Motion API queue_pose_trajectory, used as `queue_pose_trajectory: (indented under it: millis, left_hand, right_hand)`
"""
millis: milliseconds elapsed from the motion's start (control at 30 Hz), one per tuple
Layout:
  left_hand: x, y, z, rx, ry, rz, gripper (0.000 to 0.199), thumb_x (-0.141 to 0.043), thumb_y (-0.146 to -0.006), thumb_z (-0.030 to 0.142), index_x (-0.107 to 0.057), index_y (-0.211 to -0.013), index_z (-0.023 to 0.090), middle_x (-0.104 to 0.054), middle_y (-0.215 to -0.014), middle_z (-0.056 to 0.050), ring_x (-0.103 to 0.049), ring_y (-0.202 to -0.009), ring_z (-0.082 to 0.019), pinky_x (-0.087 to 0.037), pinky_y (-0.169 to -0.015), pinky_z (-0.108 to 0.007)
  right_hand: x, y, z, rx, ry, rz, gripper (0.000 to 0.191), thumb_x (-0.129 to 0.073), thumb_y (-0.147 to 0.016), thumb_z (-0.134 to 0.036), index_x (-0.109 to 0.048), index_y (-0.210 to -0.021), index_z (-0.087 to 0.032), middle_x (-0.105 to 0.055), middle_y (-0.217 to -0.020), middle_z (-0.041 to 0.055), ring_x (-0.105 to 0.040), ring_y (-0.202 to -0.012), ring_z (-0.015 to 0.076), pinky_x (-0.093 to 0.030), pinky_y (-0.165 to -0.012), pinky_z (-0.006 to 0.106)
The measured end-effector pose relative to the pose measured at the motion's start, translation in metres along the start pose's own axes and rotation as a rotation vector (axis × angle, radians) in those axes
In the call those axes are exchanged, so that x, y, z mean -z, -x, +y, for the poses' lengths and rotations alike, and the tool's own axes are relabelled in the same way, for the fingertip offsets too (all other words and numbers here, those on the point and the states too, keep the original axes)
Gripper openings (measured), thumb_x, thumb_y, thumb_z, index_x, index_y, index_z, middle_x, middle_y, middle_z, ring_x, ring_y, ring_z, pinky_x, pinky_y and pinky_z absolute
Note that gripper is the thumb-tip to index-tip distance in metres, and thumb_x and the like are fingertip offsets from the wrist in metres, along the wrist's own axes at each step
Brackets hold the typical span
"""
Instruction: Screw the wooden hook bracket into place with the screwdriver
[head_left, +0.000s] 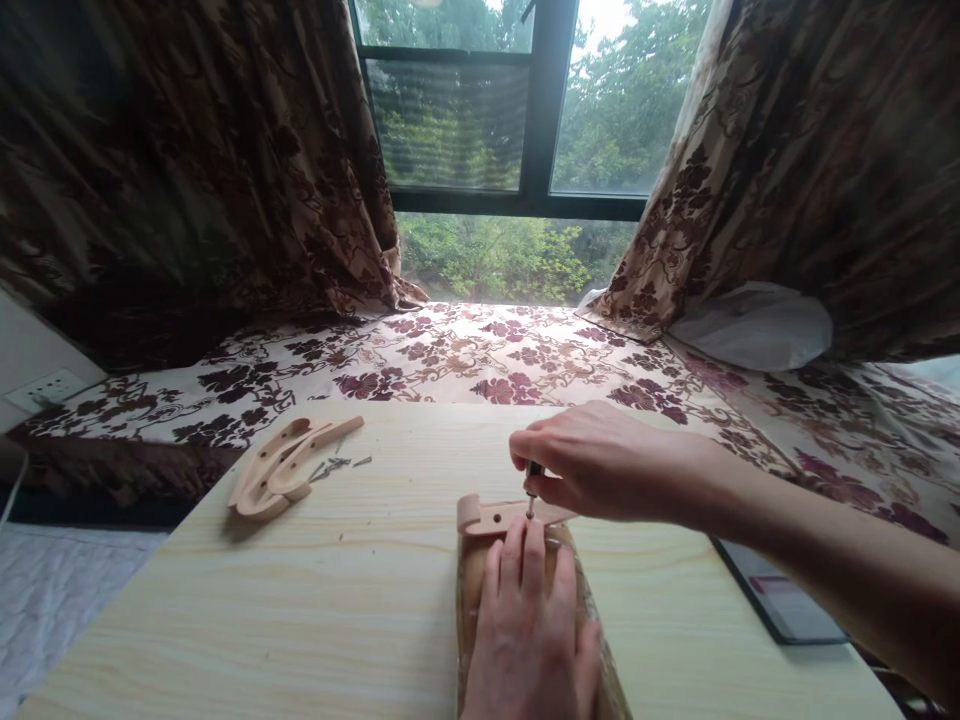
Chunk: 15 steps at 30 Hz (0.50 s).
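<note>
A pale, wood-grained table [300,590] stands before a window [465,130] flanked by floral curtains [675,230]. Curved, smooth wooden pieces [281,465] lie beside slim metal screws [334,466]. At the table's near side, the right hand [574,460] pinches a screwdriver [533,485] upright over a drilled wooden piece [487,516]; the left hand [529,620] presses down with fingers slightly spread on the brown, plastic-wrapped block [470,580] beneath.

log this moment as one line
right hand: grips driver, upright | left hand: on wood piece | screws: on table
</note>
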<state>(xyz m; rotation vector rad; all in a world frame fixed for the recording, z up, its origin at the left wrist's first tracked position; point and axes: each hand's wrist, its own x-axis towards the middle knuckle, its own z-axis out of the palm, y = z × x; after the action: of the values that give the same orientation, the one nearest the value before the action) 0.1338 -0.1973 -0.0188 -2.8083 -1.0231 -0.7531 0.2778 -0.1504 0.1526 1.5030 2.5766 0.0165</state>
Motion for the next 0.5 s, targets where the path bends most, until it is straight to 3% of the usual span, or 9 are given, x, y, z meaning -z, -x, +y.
queue_pose_trajectory:
  millis: [100, 367, 500]
  left_hand:
    - [0.0029, -0.0017, 0.0003, -0.005, 0.008, 0.002, 0.051, -0.048, -0.089, 0.044, -0.048, -0.131, 0.015, -0.037, -0.14, -0.02, -0.036, -0.13, -0.038, -0.044, -0.098, -0.052]
    - [0.0005, 0.0007, 0.0002, -0.005, -0.002, 0.013, 0.05, -0.047, -0.089, 0.046, -0.049, -0.13, 0.016, -0.038, -0.141, -0.019, -0.036, -0.13, -0.037, -0.045, -0.098, -0.051]
    - [0.0018, -0.0004, 0.0009, -0.005, 0.012, -0.009, 0.052, -0.047, -0.09, 0.046, -0.048, -0.132, 0.015, -0.037, -0.141, -0.02, -0.037, -0.13, -0.038, -0.044, -0.099, -0.052]
  right_hand:
    - [0.0014, -0.0012, -0.0043, 0.066, -0.014, -0.011, 0.012, -0.047, -0.086, -0.016, -0.057, -0.081, -0.016, -0.067, -0.074, 0.0054, -0.053, -0.059, 0.0132, -0.022, -0.049, 0.027]
    - [-0.0067, -0.004, -0.0042, -0.045, 0.047, 0.023, 0.014, -0.047, -0.088, -0.024, -0.055, -0.08, -0.016, -0.065, -0.068, 0.0051, -0.051, -0.051, 0.0131, -0.016, -0.045, 0.028]
    - [-0.0017, -0.0034, -0.007, 0.02, 0.043, 0.003, 0.012, -0.048, -0.086, -0.02, -0.057, -0.079, -0.016, -0.066, -0.071, 0.0048, -0.052, -0.055, 0.0123, -0.018, -0.047, 0.028]
